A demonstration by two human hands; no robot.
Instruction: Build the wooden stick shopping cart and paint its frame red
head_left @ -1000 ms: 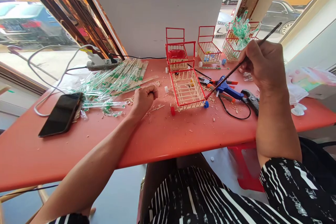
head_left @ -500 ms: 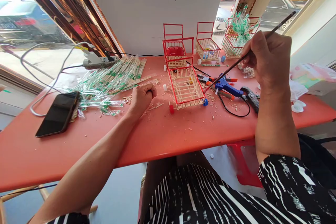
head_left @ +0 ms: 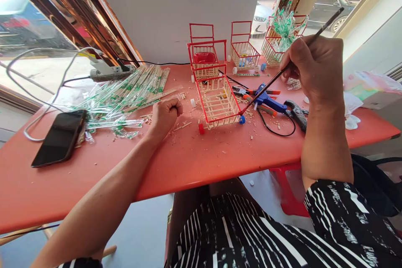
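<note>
A long dark paintbrush [head_left: 276,76] is pinched in my right hand [head_left: 317,65], raised over the right of the table. Its tip meets the near right corner of a miniature shopping cart [head_left: 220,102] built from thin wooden sticks. Red paint covers the cart's top rim and handle, while the lower bars are bare wood. A red wheel [head_left: 201,129] and a blue wheel [head_left: 241,119] show at its near corners. My left hand [head_left: 166,115] rests on the table left of the cart, curled into a fist; nothing shows in it.
Behind stand more small carts [head_left: 245,55], one holding a clear-and-green plastic bundle [head_left: 285,25]. A blue glue gun [head_left: 270,101] and pliers [head_left: 240,91] lie right of the cart. Wrapped chopsticks [head_left: 144,86], a phone [head_left: 59,138] and a power strip [head_left: 109,73] are at left.
The brush tip has shifted slightly along the cart's near right corner. The whole view has turned a little, so everything sits slightly further left; my left fist stays put on the table.
</note>
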